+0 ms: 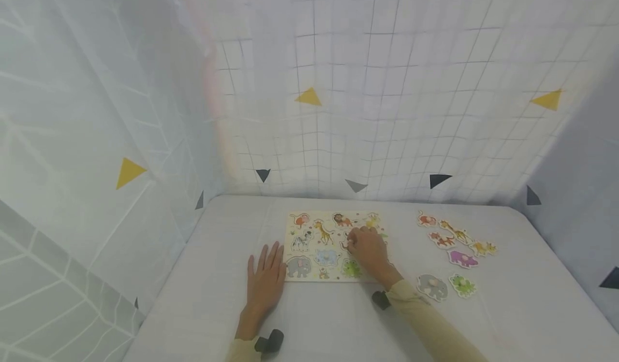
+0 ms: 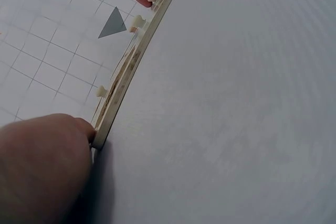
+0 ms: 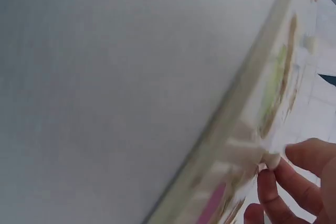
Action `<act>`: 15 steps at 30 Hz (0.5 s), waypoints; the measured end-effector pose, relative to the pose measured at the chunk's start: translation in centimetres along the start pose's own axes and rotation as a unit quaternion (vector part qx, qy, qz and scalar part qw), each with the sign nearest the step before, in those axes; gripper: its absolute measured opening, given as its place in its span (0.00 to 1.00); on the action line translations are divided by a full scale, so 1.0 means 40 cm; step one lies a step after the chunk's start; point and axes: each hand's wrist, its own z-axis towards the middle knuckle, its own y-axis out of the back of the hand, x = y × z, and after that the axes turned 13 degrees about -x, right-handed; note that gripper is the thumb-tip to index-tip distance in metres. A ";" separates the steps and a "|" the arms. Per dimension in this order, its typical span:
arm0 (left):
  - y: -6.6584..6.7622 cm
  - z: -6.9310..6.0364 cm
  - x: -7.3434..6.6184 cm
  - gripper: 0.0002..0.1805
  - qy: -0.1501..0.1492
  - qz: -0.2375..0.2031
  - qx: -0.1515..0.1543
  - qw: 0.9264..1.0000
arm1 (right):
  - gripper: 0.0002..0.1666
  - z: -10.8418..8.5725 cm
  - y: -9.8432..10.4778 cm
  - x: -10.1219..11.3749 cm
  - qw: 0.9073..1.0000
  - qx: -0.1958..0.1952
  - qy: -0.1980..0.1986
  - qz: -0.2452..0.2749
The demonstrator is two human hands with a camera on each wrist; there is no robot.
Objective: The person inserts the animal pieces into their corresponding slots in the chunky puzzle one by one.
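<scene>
An animal puzzle board (image 1: 309, 245) lies flat on the white table, printed with a monkey, giraffe, lion, elephant and other animals. My left hand (image 1: 266, 279) rests palm down at the board's left edge, fingers straight. In the left wrist view its thumb side (image 2: 44, 161) is at the board's corner. My right hand (image 1: 369, 252) is over the right part of the board. Its thumb and fingers pinch a small pale knob (image 3: 270, 160) of a puzzle piece in the right wrist view. Which animal that piece shows is hidden under the hand.
Loose animal pieces lie right of the board: a monkey (image 1: 427, 220), giraffe (image 1: 456, 232), tiger (image 1: 441, 239), yellow spotted animal (image 1: 482, 248), purple hippo (image 1: 462, 259), grey elephant (image 1: 432, 288) and green frog (image 1: 462, 286). Pale knobs (image 2: 137, 23) stand up from the board. A patterned curtain (image 1: 338, 136) hangs behind.
</scene>
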 end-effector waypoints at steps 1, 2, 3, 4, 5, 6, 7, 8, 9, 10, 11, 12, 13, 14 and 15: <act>0.002 0.000 -0.001 0.30 0.000 0.001 0.002 1.000 | 0.07 0.001 0.003 -0.005 1.000 0.004 -0.005 0.012; 0.003 0.000 -0.001 0.30 -0.001 0.003 0.003 1.000 | 0.08 0.003 0.007 -0.011 1.000 0.010 -0.013 0.026; 0.004 -0.001 -0.001 0.30 -0.003 0.004 0.002 1.000 | 0.10 0.005 0.012 -0.017 0.999 0.016 -0.024 0.038; 0.004 -0.001 -0.001 0.30 -0.003 0.004 0.002 1.000 | 0.11 0.008 0.018 -0.024 0.998 0.017 -0.031 0.046; 0.004 -0.001 -0.001 0.30 -0.003 0.004 0.002 1.000 | 0.12 0.010 0.024 -0.031 0.998 0.017 -0.037 0.052; 0.004 -0.002 0.000 0.30 -0.003 0.004 0.003 1.000 | 0.13 0.013 0.031 -0.038 0.998 0.018 -0.040 0.054; 0.004 -0.002 0.000 0.30 -0.003 0.004 0.004 1.000 | 0.13 0.015 0.037 -0.047 0.998 0.018 -0.042 0.049; 0.004 -0.002 0.000 0.30 -0.003 0.004 0.004 1.000 | 0.14 0.018 0.043 -0.057 0.998 0.021 -0.045 0.044; 0.003 -0.002 0.000 0.30 -0.002 0.002 0.005 1.000 | 0.14 0.021 0.049 -0.068 0.998 0.023 -0.046 0.035; 0.002 -0.002 0.001 0.30 -0.001 0.001 0.007 1.000 | 0.15 0.023 0.056 -0.080 0.998 0.025 -0.043 0.026; 0.002 -0.002 0.001 0.30 -0.001 -0.001 0.008 1.000 | 0.15 0.026 0.062 -0.092 0.998 0.027 -0.044 0.019; 0.001 -0.003 0.001 0.30 0.000 -0.002 0.010 1.000 | 0.15 0.027 0.068 -0.106 0.998 0.032 -0.046 0.013; 0.000 -0.002 0.002 0.30 0.000 -0.003 0.011 1.000 | 0.15 0.030 0.075 -0.118 0.998 0.036 -0.048 0.008; 0.000 -0.003 0.002 0.30 0.001 -0.002 0.013 1.000 | 0.15 0.032 0.082 -0.130 0.998 0.039 -0.050 0.006; 0.000 -0.003 0.003 0.30 0.002 -0.002 0.013 1.000 | 0.15 0.034 0.088 -0.142 0.998 0.043 -0.050 0.004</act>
